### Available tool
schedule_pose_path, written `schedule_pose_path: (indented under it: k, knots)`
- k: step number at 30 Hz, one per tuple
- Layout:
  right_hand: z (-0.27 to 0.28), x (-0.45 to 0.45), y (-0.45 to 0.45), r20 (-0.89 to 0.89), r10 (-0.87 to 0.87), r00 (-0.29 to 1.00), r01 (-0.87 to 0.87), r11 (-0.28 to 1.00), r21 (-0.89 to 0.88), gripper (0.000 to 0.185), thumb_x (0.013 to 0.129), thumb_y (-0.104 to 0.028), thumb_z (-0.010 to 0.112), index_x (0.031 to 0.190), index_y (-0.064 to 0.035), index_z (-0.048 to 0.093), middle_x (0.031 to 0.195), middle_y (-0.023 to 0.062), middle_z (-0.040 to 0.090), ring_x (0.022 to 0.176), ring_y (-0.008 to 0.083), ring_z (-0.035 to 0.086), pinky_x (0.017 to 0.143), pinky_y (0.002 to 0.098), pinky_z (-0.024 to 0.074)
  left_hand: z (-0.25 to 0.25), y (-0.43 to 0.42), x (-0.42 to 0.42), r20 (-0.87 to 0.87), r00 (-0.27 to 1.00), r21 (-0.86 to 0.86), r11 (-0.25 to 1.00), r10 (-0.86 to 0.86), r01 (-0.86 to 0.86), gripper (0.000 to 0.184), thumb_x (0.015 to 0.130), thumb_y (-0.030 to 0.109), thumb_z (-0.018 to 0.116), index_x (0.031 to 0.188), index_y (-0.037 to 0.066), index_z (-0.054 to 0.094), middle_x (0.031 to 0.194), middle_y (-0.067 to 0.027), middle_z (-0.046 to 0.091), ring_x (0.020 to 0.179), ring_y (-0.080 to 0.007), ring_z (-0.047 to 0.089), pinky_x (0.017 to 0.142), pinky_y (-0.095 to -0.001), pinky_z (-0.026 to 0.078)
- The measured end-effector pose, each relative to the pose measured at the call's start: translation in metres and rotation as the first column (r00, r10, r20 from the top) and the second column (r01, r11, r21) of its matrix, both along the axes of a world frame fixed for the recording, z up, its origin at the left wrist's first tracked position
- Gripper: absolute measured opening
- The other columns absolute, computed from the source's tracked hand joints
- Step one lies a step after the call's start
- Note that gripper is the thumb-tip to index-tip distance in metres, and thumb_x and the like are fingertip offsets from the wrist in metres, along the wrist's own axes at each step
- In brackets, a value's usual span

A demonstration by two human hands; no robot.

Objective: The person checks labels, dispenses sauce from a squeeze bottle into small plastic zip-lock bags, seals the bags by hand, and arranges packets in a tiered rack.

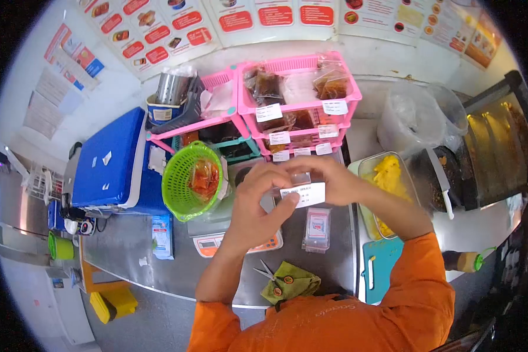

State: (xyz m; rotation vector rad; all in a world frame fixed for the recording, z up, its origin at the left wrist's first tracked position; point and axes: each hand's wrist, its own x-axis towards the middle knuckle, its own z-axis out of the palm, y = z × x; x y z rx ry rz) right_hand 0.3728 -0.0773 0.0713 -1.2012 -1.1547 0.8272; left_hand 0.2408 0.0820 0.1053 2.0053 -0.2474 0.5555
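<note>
- Label [312,195], white w/ dark print, mid-frame in head view, btwn both hands; tilted a bit, printed side to wearer, prob. so it can be read.
- L hand [255,202]: pinching label, thumb on its lower L part, prob. to steady it.
- R hand [330,178]: fingers arched over label's top, by a small clear plastic item [301,178]; tips partly hidden, can't tell if gripping.
- Clear case [317,230] w/ printed card, on counter [337,258] just below label in frame, prob. set close for easy reach.
- Green basket [173,182], L of ctr, holds orange-red packets [205,178], prob. to group loose packs; scale [208,244] below it, partly behind L arm.
- Pink rack [299,108], upper ctr: white tags [335,107] face front, presumably to ID contents.
- Scissors [266,273], lower ctr, partly on green cloth [301,281].
</note>
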Motion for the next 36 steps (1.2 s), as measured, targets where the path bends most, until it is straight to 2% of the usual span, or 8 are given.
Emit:
schedule_pose_path:
  k: [3,8,10,13,17,20,26,36]
  knots:
    - [-0.01,-0.016,-0.011,0.236,-0.246,0.94,0.235,0.969,0.074,0.042,0.08,-0.006,0.073,0.12,-0.0018,0.063,0.104,0.0086,0.07,0.097,0.0125,0.064,0.083,0.0311,0.0512,-0.01,-0.01,-0.004,0.012,1.0,0.161,0.987,-0.004,0.002,0.015,0.075,0.004,0.07,0.085,0.003,0.059,0.093,-0.0088,0.06,0.083,-0.0244,0.055,0.076,-0.0335,0.043]
    - [-0.029,0.008,-0.01,0.299,-0.213,0.93,0.256,0.96,-0.111,0.017,0.084,-0.007,0.069,0.1,-0.0033,0.072,0.091,0.0095,0.072,0.085,0.0137,0.066,0.077,0.0289,0.052,-0.015,-0.013,-0.012,0.118,0.979,0.058,0.983,0.166,-0.174,0.015,0.076,0.003,0.07,0.087,0.003,0.059,0.104,-0.0104,0.06,0.092,-0.0215,0.055,0.082,-0.0338,0.042]
    - [-0.011,0.034,-0.002,0.029,-0.281,0.959,0.282,0.947,-0.153,0.016,0.087,-0.015,0.07,0.1,-0.0063,0.073,0.092,0.0073,0.072,0.084,0.0124,0.066,0.077,0.0292,0.0524,-0.024,-0.003,-0.016,0.195,0.943,-0.03,0.962,0.271,-0.27,0.016,0.076,0.003,0.069,0.088,0.003,0.059,0.106,-0.0101,0.06,0.092,-0.02,0.055,0.078,-0.031,0.042]
    - [0.025,0.087,0.018,0.362,-0.491,0.792,0.525,0.851,0.007,0.021,0.088,-0.026,0.069,0.096,-0.0075,0.074,0.091,0.0072,0.073,0.083,0.0147,0.067,0.077,0.033,0.0528,-0.042,0.011,-0.029,-0.074,0.949,-0.435,0.846,0.307,-0.308,0.012,0.084,0.001,0.065,0.094,0.003,0.06,0.107,-0.0075,0.062,0.094,-0.0123,0.056,0.077,-0.0285,0.043]
    - [0.034,0.147,0.051,0.698,-0.486,0.526,0.511,0.836,0.197,0.021,0.084,-0.023,0.071,0.092,-0.004,0.073,0.087,0.0133,0.072,0.084,0.0262,0.069,0.078,0.0373,0.0525,-0.05,0.018,-0.043,-0.151,0.94,-0.509,0.791,0.306,-0.34,0.011,0.086,0.002,0.065,0.096,0.002,0.061,0.104,-0.0065,0.063,0.089,-0.0097,0.056,0.073,-0.0255,0.042]
    - [0.019,0.163,0.06,0.948,-0.208,0.24,0.573,0.819,0.035,0.017,0.08,-0.016,0.07,0.089,-0.0019,0.071,0.087,0.0162,0.071,0.085,0.0317,0.068,0.079,0.0386,0.0523,-0.059,0.025,-0.049,-0.232,0.913,-0.476,0.779,0.337,-0.408,0.009,0.089,0.005,0.066,0.096,0.002,0.061,0.095,-0.004,0.063,0.083,-0.0074,0.056,0.069,-0.023,0.042]
    - [0.016,0.166,0.05,0.848,-0.27,0.456,0.52,0.854,-0.007,0.023,0.079,-0.009,0.069,0.1,-0.0012,0.067,0.091,0.015,0.07,0.086,0.0294,0.067,0.078,0.0398,0.0523,-0.056,0.037,-0.024,-0.288,0.887,-0.316,0.838,0.361,-0.444,0.016,0.091,0.014,0.068,0.097,0.001,0.062,0.077,0.0012,0.059,0.068,-0.006,0.053,0.061,-0.0229,0.042]
    - [0.032,0.183,0.054,0.933,-0.194,0.304,0.566,0.825,-0.014,0.023,0.078,-0.008,0.069,0.101,-0.0055,0.067,0.087,0.0136,0.069,0.083,0.0298,0.066,0.078,0.0396,0.0512,-0.041,0.028,0.122,-0.204,0.964,-0.005,0.984,0.171,-0.175,0.017,0.088,0.007,0.065,0.101,-0.004,0.063,0.08,-0.0094,0.068,0.069,-0.0121,0.061,0.063,-0.0282,0.049]
